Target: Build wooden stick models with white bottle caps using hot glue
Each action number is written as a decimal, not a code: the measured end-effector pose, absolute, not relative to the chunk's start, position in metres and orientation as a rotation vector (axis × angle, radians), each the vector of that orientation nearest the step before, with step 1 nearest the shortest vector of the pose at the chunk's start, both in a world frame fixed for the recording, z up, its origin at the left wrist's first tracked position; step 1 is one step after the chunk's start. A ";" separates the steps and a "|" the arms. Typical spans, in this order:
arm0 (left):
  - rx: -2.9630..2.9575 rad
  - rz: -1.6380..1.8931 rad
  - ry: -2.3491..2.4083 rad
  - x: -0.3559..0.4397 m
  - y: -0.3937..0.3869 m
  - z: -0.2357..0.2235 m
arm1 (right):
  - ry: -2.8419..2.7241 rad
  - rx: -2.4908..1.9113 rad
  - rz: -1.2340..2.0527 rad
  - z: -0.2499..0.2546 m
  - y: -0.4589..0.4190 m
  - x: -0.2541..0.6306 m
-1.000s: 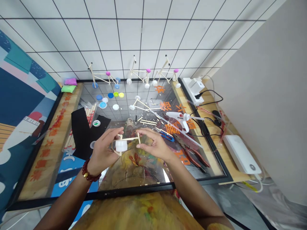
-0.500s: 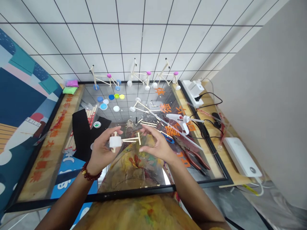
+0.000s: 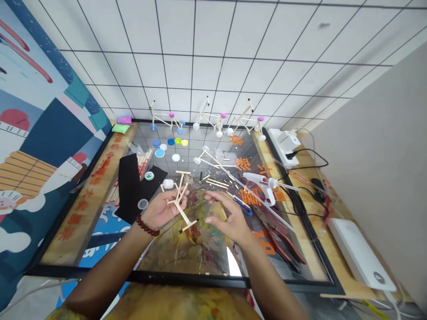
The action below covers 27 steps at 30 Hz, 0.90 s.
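Note:
My left hand [image 3: 162, 211] is closed on a small tricycle frame [image 3: 183, 214] made of thin wooden sticks. Its crossbar with black tips points down toward me, and a plain crossbar sits at the far end. A white wheel [image 3: 168, 183] shows just beyond my fingers and appears to belong to this frame. To the right, my right hand [image 3: 230, 218] is held with thumb and fingers apart, touching nothing. Past both hands lies a stick piece [image 3: 208, 156] with two white round caps as wheels.
Several stick tricycles [image 3: 208, 118] with pink seats stand along the back. Coloured bottle caps [image 3: 171, 142] and black cloth [image 3: 130, 189] lie left. On the right are a glue gun [image 3: 256, 178], pliers [image 3: 280, 242], a blue-handled tool [image 3: 245, 207], a power strip [image 3: 282, 149] and cables.
The frame in my left hand has been turned, so its black-tipped crossbar now faces me and the white wheel points away. My right hand stays apart from it. The camera view has shifted.

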State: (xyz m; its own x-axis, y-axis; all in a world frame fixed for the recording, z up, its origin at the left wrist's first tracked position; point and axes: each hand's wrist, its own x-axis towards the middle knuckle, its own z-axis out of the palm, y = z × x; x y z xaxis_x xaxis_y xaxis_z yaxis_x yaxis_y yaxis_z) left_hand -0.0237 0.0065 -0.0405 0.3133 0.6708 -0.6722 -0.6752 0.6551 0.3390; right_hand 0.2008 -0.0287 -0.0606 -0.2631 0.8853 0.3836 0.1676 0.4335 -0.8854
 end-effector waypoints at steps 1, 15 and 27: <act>-0.012 0.879 0.874 -0.023 0.007 -0.043 | -1.721 -0.909 0.919 -0.059 -0.029 0.200; 0.136 0.700 0.823 -0.016 -0.005 -0.058 | -1.633 -1.084 0.977 -0.055 -0.024 0.170; 0.340 0.703 0.861 -0.040 -0.017 -0.051 | -1.582 -1.115 1.031 -0.056 -0.023 0.141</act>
